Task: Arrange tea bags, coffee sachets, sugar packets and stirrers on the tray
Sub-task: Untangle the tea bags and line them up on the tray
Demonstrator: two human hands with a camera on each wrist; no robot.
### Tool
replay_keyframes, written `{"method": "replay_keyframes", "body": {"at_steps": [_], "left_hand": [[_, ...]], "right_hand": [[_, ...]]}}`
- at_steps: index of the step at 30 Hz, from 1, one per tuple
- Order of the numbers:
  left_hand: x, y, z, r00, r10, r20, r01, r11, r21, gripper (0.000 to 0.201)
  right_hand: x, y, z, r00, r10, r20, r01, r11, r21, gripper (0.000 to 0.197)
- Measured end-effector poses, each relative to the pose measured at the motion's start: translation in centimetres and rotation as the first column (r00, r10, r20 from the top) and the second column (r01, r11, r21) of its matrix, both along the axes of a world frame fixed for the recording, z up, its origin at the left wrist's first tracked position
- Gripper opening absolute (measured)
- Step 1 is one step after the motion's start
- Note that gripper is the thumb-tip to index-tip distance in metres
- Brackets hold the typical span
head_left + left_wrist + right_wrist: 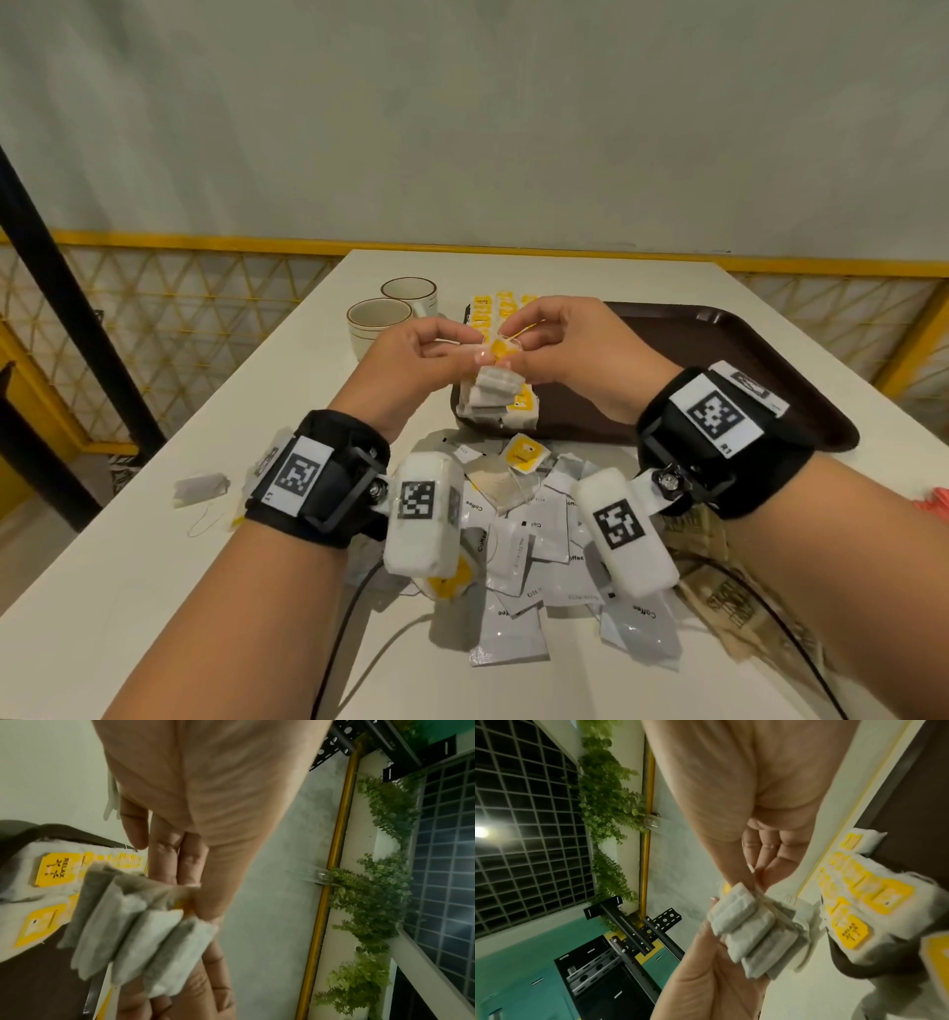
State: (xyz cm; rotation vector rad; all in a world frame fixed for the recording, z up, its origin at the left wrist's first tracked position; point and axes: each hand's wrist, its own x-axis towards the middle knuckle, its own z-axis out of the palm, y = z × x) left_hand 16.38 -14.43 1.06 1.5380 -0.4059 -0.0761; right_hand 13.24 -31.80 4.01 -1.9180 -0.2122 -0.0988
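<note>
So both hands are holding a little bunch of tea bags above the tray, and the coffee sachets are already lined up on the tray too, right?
Not quite. Both hands, left hand and right hand, do hold the tea bags above the tray, but the coffee sachets lie in a loose heap on the table, near the person. The head view shows it.

Matt fibrous paper tea bags, glossy foil-like coffee sachets, smooth brown plastic tray.
</note>
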Motion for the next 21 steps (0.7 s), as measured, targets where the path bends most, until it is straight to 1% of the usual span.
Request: {"method": "replay_keyframes", "body": {"at_steps": [2,3,4,5,6,7,8,9,10,11,13,16,19,21], "left_hand": [[0.2,0.3,0.0,1.0,0.013,0.016,-0.014,0.999,0.034,0.023],[0.3,0.6,0.0,0.999,0.034,0.023,-0.035,0.999,0.037,0.026],[0.5,0.9,0.1,0.998,0.061,0.024,-0.062,0.998,0.027,0.026],[0.6,1.2,0.1,0.996,0.086,0.024,-0.087,0.996,0.011,0.027],[0.8,1.5,0.2,0.994,0.107,0.028,-0.107,0.994,-0.002,0.026],[1.0,1.8,0.2,0.992,0.123,0.035,-0.123,0.992,-0.007,0.026],[1.2,2.1,0.2,0.99,0.134,0.042,-0.133,0.991,-0.01,0.025],[1.3,2.3,0.2,0.989,0.142,0.046,-0.141,0.99,-0.014,0.025],[1.4,2.5,0.2,0.988,0.146,0.046,-0.145,0.989,-0.02,0.024],[1.4,2.6,0.2,0.988,0.149,0.042,-0.148,0.989,-0.027,0.023],[1.4,2.8,0.1,0.988,0.155,0.03,-0.153,0.987,-0.048,0.022],[1.6,3.0,0.1,0.985,0.175,0.01,-0.173,0.982,-0.079,0.023],[1.8,3.3,0.0,0.984,0.18,-0.008,-0.18,0.979,-0.098,0.024],[1.8,3.3,0.0,0.983,0.181,-0.006,-0.181,0.979,-0.095,0.023]], "right_hand": [[0.3,-0.5,-0.1,0.993,0.048,-0.111,-0.033,0.99,0.134,0.018],[0.5,-0.9,-0.2,0.981,0.08,-0.176,-0.051,0.986,0.16,0.017],[0.6,-1.4,-0.3,0.971,0.102,-0.218,-0.084,0.992,0.09,0.018],[0.7,-1.9,-0.3,0.967,0.117,-0.228,-0.143,0.984,-0.104,0.021],[0.8,-2.1,-0.3,0.965,0.14,-0.221,-0.215,0.905,-0.366,0.026],[0.8,-2.1,-0.4,0.956,0.185,-0.227,-0.286,0.753,-0.592,0.032],[0.8,-1.8,-0.6,0.94,0.227,-0.254,-0.34,0.59,-0.732,0.038],[0.7,-1.4,-0.7,0.925,0.252,-0.284,-0.374,0.468,-0.801,0.044],[0.6,-1.0,-0.9,0.914,0.265,-0.307,-0.394,0.405,-0.825,0.047],[0.6,-0.7,-1.1,0.907,0.277,-0.318,-0.406,0.37,-0.835,0.046],[0.8,-0.5,-1.6,0.903,0.288,-0.318,-0.409,0.356,-0.84,0.039],[1.1,-0.6,-2.0,0.919,0.273,-0.284,-0.375,0.384,-0.844,0.021],[1.3,-1.1,-1.3,0.937,0.271,-0.22,-0.331,0.489,-0.807,0.013],[1.2,-1.5,-0.5,0.954,0.263,-0.145,-0.273,0.552,-0.788,0.011]]}}
